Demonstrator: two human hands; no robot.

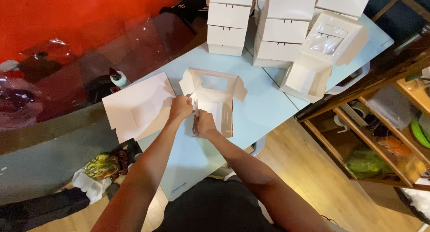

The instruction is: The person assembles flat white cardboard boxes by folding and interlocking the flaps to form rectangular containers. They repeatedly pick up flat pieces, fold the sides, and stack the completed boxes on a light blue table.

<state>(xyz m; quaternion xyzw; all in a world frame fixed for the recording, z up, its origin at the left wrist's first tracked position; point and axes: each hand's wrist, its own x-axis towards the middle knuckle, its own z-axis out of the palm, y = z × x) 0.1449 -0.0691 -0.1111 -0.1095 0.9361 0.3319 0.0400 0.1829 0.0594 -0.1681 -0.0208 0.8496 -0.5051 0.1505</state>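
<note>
White cardboard box with a window cut-out, half folded, lies on the pale blue table under my hands.

From the head view I see my left hand closed on its left wall and my right hand pinching what looks like the near flap. A flat white cardboard sheet lies just left; stacks of finished white boxes stand beyond.

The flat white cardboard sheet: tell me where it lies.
In the head view the flat white cardboard sheet lies on the pale blue table, just left of the left hand and the half-folded window box.
</note>
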